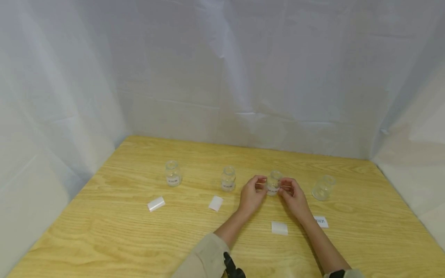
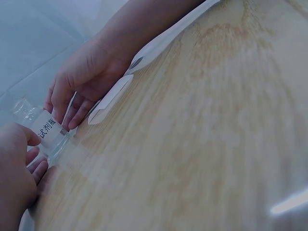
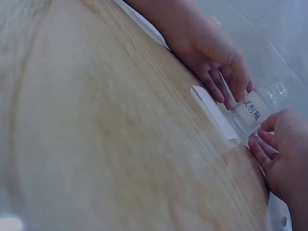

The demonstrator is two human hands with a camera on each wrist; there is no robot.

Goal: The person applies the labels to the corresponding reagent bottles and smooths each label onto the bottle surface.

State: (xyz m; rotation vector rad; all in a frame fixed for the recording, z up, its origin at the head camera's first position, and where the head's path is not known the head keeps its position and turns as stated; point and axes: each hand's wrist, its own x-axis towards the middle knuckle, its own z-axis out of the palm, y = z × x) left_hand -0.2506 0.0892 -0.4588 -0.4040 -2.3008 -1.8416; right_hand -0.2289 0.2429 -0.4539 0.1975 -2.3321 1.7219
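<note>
Both hands are at a small clear glass bottle (image 1: 275,178) that stands upright on the table. A white label (image 3: 251,109) with dark handwritten characters lies on its front. My left hand (image 1: 252,194) grips the bottle's left side, thumb at the label's edge. On the other side, my right hand (image 1: 294,199) holds it the same way, with the thumb by the label's right edge. The wrist views show the label between the two thumbs; some fingertips are hidden behind the glass.
Two labelled bottles, one far left (image 1: 172,173) and one nearer (image 1: 228,179), stand left of the hands. An unlabelled bottle (image 1: 323,188) is at right, a written label (image 1: 321,222) in front of it. White paper pieces (image 1: 279,228) lie on the wooden table (image 1: 114,231); a white sheet (image 1: 243,77) hangs behind.
</note>
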